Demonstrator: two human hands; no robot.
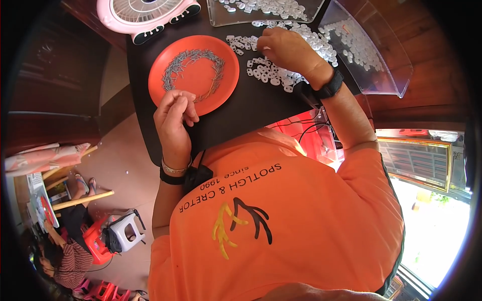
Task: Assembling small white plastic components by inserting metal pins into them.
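Observation:
My left hand (175,114) hovers at the near edge of an orange plate (228,70), thumb and fingers pinched together. Whatever is between those fingertips is too small or hidden to make out. Thin grey nails (188,56) lie in a loose ring on the plate. Over on the right, my right hand (290,47) reaches down to a spread of small white plastic pieces with holes (271,72), which look like cable clips. Its fingers are curled together at the edge of the pile, and their grip is hidden. A black band circles each wrist.
A pink fan (145,15) stands at the far left of the black table (241,113). More white pieces fill a tray (216,15) at the back and a clear plastic bin (396,75) on the right. Another person (73,261) sits at the lower left, near stools (125,233).

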